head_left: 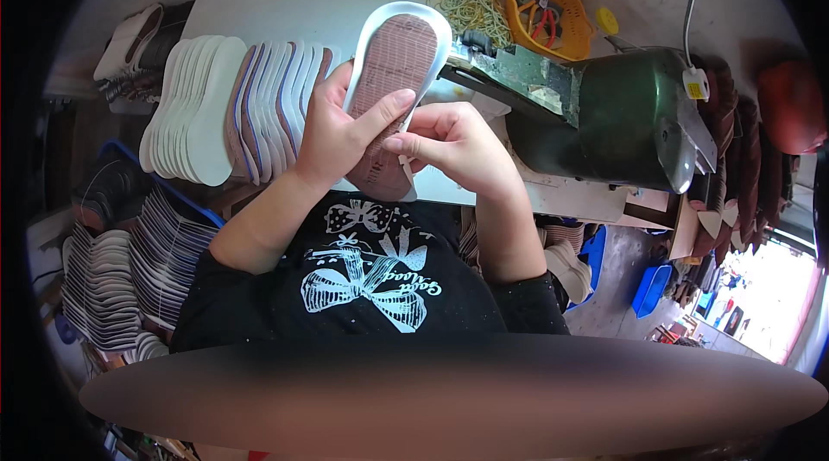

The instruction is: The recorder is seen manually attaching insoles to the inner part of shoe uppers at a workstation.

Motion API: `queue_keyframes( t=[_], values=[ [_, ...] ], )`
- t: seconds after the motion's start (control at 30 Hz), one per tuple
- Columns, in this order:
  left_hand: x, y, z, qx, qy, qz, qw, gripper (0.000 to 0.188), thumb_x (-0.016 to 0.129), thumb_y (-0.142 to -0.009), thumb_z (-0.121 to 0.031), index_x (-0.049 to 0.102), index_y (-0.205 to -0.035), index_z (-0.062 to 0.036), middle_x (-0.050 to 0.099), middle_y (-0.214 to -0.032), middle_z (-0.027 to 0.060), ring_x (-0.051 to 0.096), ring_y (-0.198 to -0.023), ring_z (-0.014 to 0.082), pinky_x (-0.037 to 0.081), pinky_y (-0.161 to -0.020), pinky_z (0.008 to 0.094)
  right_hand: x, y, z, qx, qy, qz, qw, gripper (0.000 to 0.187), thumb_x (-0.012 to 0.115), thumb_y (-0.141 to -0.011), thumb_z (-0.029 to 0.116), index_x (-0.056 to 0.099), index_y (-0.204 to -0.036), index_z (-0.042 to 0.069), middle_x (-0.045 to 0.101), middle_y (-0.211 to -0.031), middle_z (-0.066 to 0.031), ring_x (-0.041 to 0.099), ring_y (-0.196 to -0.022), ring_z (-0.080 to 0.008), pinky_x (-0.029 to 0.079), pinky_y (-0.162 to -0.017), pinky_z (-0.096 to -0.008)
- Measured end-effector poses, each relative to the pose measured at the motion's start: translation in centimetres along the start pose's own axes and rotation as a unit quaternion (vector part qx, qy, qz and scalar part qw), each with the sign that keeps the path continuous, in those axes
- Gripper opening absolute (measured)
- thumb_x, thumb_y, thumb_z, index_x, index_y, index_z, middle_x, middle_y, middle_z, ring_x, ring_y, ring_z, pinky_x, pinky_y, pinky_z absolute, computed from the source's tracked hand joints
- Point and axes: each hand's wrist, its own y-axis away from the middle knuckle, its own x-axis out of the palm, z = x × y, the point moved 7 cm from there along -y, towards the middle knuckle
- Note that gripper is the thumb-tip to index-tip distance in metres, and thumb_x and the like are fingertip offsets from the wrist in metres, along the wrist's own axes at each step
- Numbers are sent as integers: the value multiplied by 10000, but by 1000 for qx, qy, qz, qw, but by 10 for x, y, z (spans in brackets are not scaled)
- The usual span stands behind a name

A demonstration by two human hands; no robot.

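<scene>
A brown insole with a white rim (399, 51) stands tilted up in front of my chest, its wide end at the top. My left hand (345, 131) grips it from the left, the thumb lying across the brown face. On the other side, my right hand (462, 148) pinches the insole's right edge near its narrow middle, thumb and fingers together. A small pale strip shows just under those fingertips; what it is, I cannot tell. Left of my left hand is a row of stacked insoles (272, 107), brown, white and blue-edged. Beyond it stands a stack of plain white insoles (192, 111).
A dark green machine (626, 116) with a metal arm reaches in from the right, close to my right hand. Behind are loose yellowish cords (471, 8) and an orange basket (574, 42) of tools. More stacked insoles (104, 288) fill the lower left.
</scene>
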Motion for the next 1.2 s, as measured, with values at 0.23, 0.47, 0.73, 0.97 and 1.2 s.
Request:
queue_keyframes(
  t=[0.23, 0.47, 0.73, 0.97, 1.2],
  values=[
    [7, -8, 4, -14, 25, 40, 999, 481, 795, -705, -194, 539, -1055, 16, 635, -925, 71, 616, -819, 142, 495, -765, 283, -8, 7, -4, -66, 38, -41, 996, 209, 658, -851, 190, 653, -835, -19, 596, -679, 10, 474, -610, -25, 385, -532, -212],
    [15, -16, -18, 141, -176, -16, 974, 485, 768, -721, -252, 538, -1042, 30, 669, -904, 131, 653, -795, 174, 507, -741, 291, -24, 6, -28, -73, 17, -124, 989, 254, 619, -886, 242, 668, -866, -7, 609, -759, 32, 498, -693, -15, 403, -610, -193],
    [9, -90, 6, 36, -202, -6, 979, 460, 702, -752, -347, 616, -1019, 18, 552, -1063, 144, 530, -989, 242, 422, -895, 347, -47, 9, -14, -156, -97, -210, 960, 210, 606, -871, 171, 666, -893, -29, 651, -796, -22, 558, -700, -54, 436, -653, -207],
    [19, -119, 47, 2, -301, -5, 954, 568, 685, -688, -509, 668, -1007, -39, 514, -1111, 169, 393, -1130, 324, 320, -982, 399, -56, 14, -23, -156, -211, -274, 925, 237, 609, -873, 176, 644, -966, -39, 661, -871, -53, 591, -719, -80, 467, -689, -222],
    [30, -135, 42, -18, -397, -3, 918, 567, 640, -709, -523, 663, -1012, -45, 535, -1140, 157, 413, -1139, 325, 326, -980, 396, -50, 21, -39, -72, -204, -198, 956, 246, 628, -860, 184, 627, -984, -29, 667, -872, -93, 644, -726, -133, 523, -642, -253]
  ],
)
